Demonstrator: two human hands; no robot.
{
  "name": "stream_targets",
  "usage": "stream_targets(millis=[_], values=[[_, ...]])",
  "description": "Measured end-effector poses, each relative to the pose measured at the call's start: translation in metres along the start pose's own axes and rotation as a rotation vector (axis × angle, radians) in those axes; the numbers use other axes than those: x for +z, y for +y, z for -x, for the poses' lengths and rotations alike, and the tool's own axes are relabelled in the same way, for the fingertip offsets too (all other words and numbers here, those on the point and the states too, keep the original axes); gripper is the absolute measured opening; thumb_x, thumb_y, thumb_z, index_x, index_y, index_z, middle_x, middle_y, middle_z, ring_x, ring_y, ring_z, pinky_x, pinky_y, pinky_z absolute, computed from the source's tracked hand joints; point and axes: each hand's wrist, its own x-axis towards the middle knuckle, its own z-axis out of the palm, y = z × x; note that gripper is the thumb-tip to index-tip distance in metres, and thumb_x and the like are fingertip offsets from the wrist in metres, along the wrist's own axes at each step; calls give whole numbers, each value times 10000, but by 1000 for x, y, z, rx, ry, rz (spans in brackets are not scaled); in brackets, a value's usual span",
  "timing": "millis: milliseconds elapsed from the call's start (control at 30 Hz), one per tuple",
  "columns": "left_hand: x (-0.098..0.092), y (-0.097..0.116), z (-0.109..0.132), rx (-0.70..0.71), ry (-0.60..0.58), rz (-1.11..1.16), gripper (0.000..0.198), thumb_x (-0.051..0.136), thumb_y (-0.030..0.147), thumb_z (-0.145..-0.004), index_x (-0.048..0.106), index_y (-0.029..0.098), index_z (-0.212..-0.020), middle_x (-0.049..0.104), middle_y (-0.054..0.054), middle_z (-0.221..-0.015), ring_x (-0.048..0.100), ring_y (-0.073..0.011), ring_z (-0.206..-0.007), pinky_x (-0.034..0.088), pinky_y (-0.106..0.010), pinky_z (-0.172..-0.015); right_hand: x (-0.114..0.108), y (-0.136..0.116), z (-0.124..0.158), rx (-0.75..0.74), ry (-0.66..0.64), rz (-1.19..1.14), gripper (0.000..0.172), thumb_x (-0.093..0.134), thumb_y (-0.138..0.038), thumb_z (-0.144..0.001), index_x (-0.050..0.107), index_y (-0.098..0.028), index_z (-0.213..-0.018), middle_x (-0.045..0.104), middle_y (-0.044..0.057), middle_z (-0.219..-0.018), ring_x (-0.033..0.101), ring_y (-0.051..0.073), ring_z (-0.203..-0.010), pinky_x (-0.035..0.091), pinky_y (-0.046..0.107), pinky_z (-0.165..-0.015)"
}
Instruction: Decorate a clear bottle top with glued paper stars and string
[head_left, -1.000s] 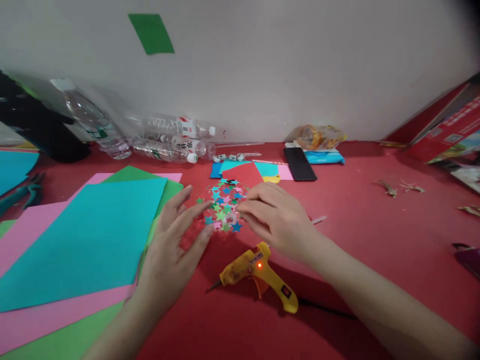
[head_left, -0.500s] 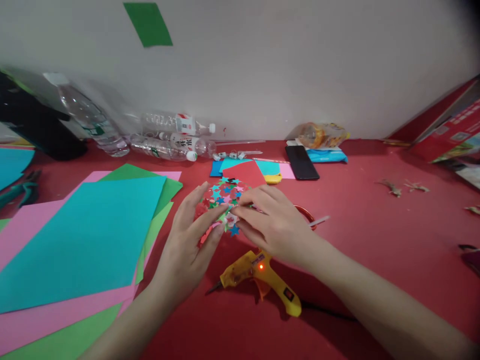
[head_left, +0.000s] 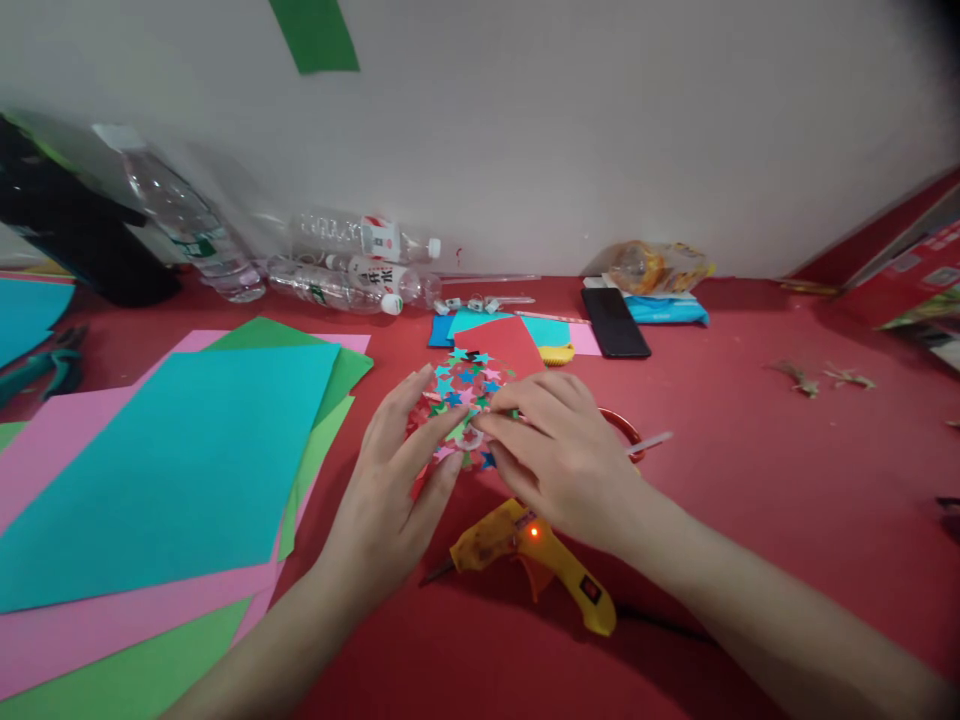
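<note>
Centrally, a cluster of coloured stars [head_left: 466, 377] is seen between the two hands, well in from the far edge of the desk [head_left: 787, 480]. On one side, the cluster is bordered by the left hand [head_left: 382, 490], whose fingers [head_left: 439, 433] are partly spread, a gap being left between thumb and forefinger; whether anything is touched by their tips cannot be told. On the other side, it is met by the right hand [head_left: 562, 450], its thumb and forefinger drawn together at the tips; what is pinched there, if anything, is too small to be made out.

Toward the near edge, a glue gun [head_left: 525, 545] is laid on its side, its red light lit and its nozzle pointed leftward. A red ring [head_left: 634, 438] is partly hidden by the right hand, and a pale stick [head_left: 654, 442] is seen at its rim. Toward the left edge, a turquoise sheet [head_left: 180, 470] is laid over pink [head_left: 112, 615] and green sheets [head_left: 135, 670], with pliers [head_left: 56, 370] placed nearby. Close to the far edge, a tilted bottle [head_left: 180, 220], several lying bottles [head_left: 334, 285], a phone [head_left: 616, 322] and a blue packet [head_left: 667, 312] are arranged.
</note>
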Motion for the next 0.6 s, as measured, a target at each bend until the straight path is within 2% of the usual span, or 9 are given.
stream_targets(millis=[267,600], values=[[1,0,-1,-10,8,25,375,496,196,-933,532,286,-1296,354,-70,-1527,334,-255,-1410,346,-497,-1127,5,2,0,-58,20,136,168,506,-111,-910,657,-161,-963,657,77,-992,487,218,-906,397,378,-848],[1,-1,0,-39,14,48,336,511,206,-929,567,243,-1257,390,-87,-1505,354,-241,-1398,343,-461,-1134,7,8,5,-142,61,162,152,535,-147,-915,634,-197,-1019,661,51,-997,511,201,-996,363,424,-1036]])
